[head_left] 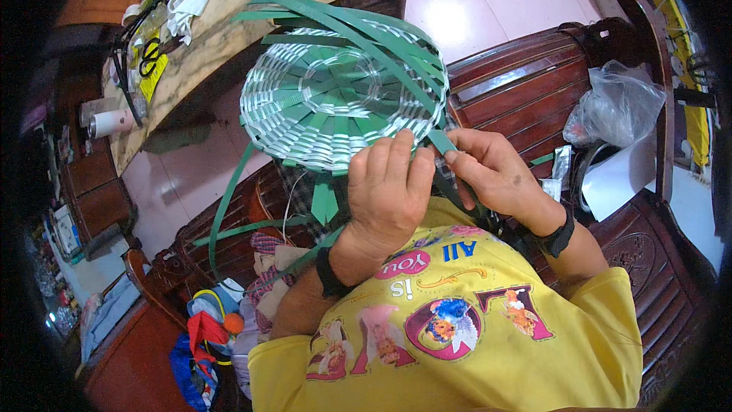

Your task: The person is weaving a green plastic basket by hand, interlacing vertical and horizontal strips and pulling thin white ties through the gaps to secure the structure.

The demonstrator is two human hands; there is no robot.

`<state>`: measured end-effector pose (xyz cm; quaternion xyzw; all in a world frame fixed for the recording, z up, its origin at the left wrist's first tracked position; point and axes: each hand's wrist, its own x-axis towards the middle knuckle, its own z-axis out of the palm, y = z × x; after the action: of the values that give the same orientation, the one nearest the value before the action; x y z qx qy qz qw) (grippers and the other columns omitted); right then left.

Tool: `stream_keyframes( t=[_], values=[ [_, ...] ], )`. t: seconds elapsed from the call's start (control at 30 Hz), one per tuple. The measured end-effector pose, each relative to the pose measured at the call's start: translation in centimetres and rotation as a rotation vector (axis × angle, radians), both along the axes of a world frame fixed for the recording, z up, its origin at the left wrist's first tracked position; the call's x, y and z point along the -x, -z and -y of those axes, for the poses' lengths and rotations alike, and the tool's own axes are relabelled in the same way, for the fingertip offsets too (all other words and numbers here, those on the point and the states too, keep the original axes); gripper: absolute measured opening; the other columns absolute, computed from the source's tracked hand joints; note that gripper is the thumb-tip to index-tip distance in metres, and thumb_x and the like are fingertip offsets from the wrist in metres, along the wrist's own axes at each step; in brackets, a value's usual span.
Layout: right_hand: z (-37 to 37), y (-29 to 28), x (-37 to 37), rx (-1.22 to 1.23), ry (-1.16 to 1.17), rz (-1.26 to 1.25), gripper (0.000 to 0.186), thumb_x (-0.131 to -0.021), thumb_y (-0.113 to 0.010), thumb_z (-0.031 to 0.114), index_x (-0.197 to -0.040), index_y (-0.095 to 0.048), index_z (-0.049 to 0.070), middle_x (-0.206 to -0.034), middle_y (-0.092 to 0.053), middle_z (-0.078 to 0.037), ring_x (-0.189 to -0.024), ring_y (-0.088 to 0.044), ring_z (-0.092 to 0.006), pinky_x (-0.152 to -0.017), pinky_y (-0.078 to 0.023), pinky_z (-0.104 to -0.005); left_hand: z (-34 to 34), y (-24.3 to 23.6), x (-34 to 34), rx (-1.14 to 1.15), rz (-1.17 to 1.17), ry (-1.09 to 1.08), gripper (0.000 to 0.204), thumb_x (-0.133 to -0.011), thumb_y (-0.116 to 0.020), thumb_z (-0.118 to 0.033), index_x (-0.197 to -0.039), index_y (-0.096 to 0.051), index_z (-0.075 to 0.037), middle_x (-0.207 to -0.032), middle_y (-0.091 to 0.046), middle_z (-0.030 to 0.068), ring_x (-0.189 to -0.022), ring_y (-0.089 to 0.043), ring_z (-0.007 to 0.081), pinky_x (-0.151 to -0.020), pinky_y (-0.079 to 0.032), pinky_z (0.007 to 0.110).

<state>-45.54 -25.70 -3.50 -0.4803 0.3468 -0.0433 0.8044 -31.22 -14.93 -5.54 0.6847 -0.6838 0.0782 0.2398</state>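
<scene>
A round woven basket [335, 99] of green and white flat strips lies tilted before me, long loose green strips [335, 19] fanning over its far edge. My left hand [389, 183] presses on the near rim, fingers bent over the weave; whatever its fingertips grip is hidden. Just right of it, my right hand [492, 172] pinches a green strip [440, 142] between thumb and forefinger at the basket's near right edge. More green strips hang down from the left and near side of the rim.
A marble-topped table [221, 38] curves along the far left, bearing black-handled scissors [151, 57] and a white cloth [192, 1]. On the dark wooden bench [526, 84] at right rests a clear plastic bag [616, 103]. Bundled cloths [271, 271] lie at left.
</scene>
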Motion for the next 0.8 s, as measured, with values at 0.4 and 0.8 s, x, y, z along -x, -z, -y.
stream_keyframes(
  t=[0.4,0.8],
  values=[
    [2.6,-1.2,0.7,-0.020,-0.214,-0.213,0.019,-0.092,-0.048,0.008,-0.096,-0.063,-0.002,-0.065,-0.058,-0.001,-0.046,-0.052,-0.0086,-0.044,-0.039,-0.0246,0.2,-0.2,1.6,-0.072,0.079,0.124,0.018,-0.079,-0.059,-0.012,-0.092,-0.060,0.000,-0.105,-0.062,0.0222,-0.094,-0.058,0.0301,-0.081,-0.045,0.039],
    [-0.2,3.0,0.6,-0.144,-0.029,0.124,0.019,-0.100,-0.052,0.019,-0.100,-0.060,0.001,-0.069,-0.058,0.001,-0.051,-0.051,-0.0046,-0.049,-0.041,-0.0203,-0.1,0.0,1.2,-0.056,0.004,0.029,0.019,-0.079,-0.064,-0.011,-0.096,-0.062,-0.003,-0.108,-0.061,0.0143,-0.095,-0.058,0.0289,-0.081,-0.044,0.042]
  ],
)
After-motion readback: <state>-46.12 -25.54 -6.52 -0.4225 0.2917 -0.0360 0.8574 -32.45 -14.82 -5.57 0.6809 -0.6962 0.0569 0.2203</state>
